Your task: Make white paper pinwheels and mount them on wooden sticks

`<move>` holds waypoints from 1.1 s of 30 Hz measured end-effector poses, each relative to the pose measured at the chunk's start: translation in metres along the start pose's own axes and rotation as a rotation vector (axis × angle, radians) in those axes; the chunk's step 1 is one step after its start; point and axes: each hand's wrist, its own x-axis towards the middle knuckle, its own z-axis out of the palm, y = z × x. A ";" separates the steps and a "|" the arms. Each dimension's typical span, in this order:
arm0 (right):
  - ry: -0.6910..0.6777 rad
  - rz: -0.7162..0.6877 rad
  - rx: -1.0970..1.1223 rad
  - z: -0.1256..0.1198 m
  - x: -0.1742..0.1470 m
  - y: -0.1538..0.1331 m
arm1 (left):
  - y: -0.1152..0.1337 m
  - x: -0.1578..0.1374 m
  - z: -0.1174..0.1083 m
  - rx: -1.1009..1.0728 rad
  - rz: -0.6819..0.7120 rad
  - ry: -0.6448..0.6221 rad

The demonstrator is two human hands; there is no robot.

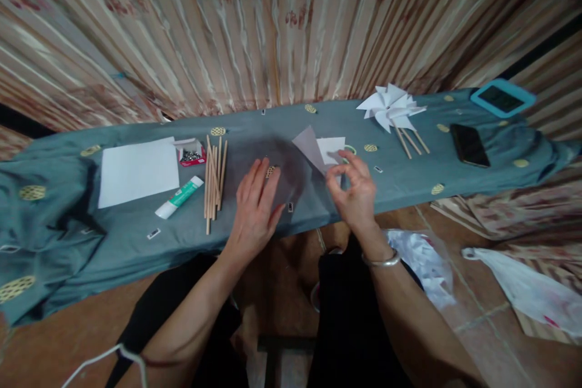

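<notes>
My left hand [257, 203] has its fingers stretched out and holds nothing. It is over the cloth-covered table, just right of a bundle of wooden sticks [213, 179]. My right hand [352, 188] pinches thumb and forefinger together at the lower corner of a creased sheet of paper [313, 148]. Its raised half looks grey in shadow. A smaller white paper piece [330, 148] shows behind it. A green curved loop [350, 149] is mostly hidden by my right fingers, so its kind is unclear. White paper pinwheels [391, 107] on sticks lie farther right.
To the left are white paper sheets [139, 173], a small red box of metal pins [191, 153] and a green-and-white glue stick [179, 197]. At the right, a dark phone [470, 145] and a blue-framed device [502, 99] rest on the cloth. Plastic bags [422, 264] lie on the floor.
</notes>
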 end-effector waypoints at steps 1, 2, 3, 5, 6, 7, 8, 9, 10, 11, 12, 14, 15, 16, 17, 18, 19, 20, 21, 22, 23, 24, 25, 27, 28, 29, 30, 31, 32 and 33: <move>-0.048 -0.060 -0.042 0.002 -0.005 -0.009 | 0.002 0.002 0.004 0.016 0.002 -0.007; -0.093 -0.110 -0.070 0.006 -0.012 -0.017 | 0.004 0.004 0.007 0.036 0.000 -0.017; -0.121 -0.148 -0.079 0.010 -0.018 -0.024 | 0.005 0.005 0.010 0.058 -0.007 -0.029; -0.178 -0.215 -0.069 0.017 -0.030 -0.035 | 0.006 0.005 0.015 0.091 -0.027 -0.052; -0.197 -0.240 -0.054 0.019 -0.036 -0.038 | 0.005 0.005 0.016 0.099 -0.032 -0.061; -0.215 -0.260 -0.038 0.021 -0.040 -0.041 | 0.003 0.005 0.016 0.103 -0.033 -0.066; -0.239 -0.276 -0.020 0.022 -0.043 -0.042 | 0.001 0.005 0.016 0.103 -0.028 -0.069; -0.274 -0.291 -0.004 0.021 -0.045 -0.043 | -0.002 0.005 0.014 0.101 -0.020 -0.074; -0.319 -0.310 0.006 0.020 -0.046 -0.042 | -0.005 0.005 0.013 0.098 -0.008 -0.076; -0.373 -0.332 0.005 0.018 -0.046 -0.041 | -0.008 0.005 0.011 0.094 0.003 -0.076; -0.431 -0.352 -0.010 0.016 -0.045 -0.039 | -0.010 0.004 0.008 0.090 0.011 -0.075; -0.523 -0.384 -0.073 0.012 -0.042 -0.032 | -0.015 0.003 0.004 0.086 0.027 -0.060; -0.552 -0.392 -0.110 0.011 -0.040 -0.027 | -0.017 0.002 0.002 0.087 0.035 -0.046; -0.571 -0.396 -0.142 0.009 -0.038 -0.023 | -0.019 0.000 0.000 0.089 0.041 -0.031; -0.587 -0.401 -0.163 0.008 -0.036 -0.019 | -0.021 -0.002 -0.001 0.088 0.040 -0.020; -0.601 -0.410 -0.175 0.008 -0.034 -0.015 | -0.024 -0.004 -0.002 0.085 0.032 -0.011; -0.614 -0.421 -0.181 0.007 -0.033 -0.013 | -0.026 -0.006 -0.003 0.077 0.018 -0.005; -0.624 -0.430 -0.186 0.008 -0.033 -0.011 | -0.029 -0.009 -0.004 0.065 0.001 -0.001; -0.629 -0.439 -0.189 0.008 -0.033 -0.010 | -0.031 -0.011 -0.005 0.049 -0.012 0.001; -0.632 -0.447 -0.191 0.008 -0.033 -0.011 | -0.033 -0.014 -0.006 0.030 -0.016 0.002; -0.629 -0.453 -0.195 0.009 -0.034 -0.012 | -0.035 -0.017 -0.007 0.010 -0.013 0.000; -0.620 -0.457 -0.201 0.010 -0.034 -0.013 | -0.035 -0.021 -0.008 -0.012 -0.004 -0.005; -0.606 -0.462 -0.208 0.010 -0.035 -0.015 | -0.035 -0.024 -0.008 -0.034 0.009 -0.018; -0.569 -0.475 -0.224 0.011 -0.034 -0.019 | -0.032 -0.030 -0.009 -0.083 0.033 -0.052; -0.548 -0.481 -0.229 0.011 -0.034 -0.020 | -0.031 -0.033 -0.009 -0.107 0.042 -0.066; -0.527 -0.485 -0.227 0.011 -0.033 -0.020 | -0.029 -0.035 -0.009 -0.127 0.045 -0.078; -0.517 -0.488 -0.213 0.011 -0.032 -0.020 | -0.029 -0.037 -0.009 -0.144 0.043 -0.090; -0.515 -0.488 -0.184 0.010 -0.032 -0.019 | -0.029 -0.038 -0.009 -0.154 0.034 -0.103; -0.522 -0.482 -0.136 0.008 -0.032 -0.018 | -0.029 -0.040 -0.009 -0.160 0.020 -0.117; -0.538 -0.464 -0.071 0.007 -0.032 -0.015 | -0.030 -0.040 -0.009 -0.168 0.004 -0.134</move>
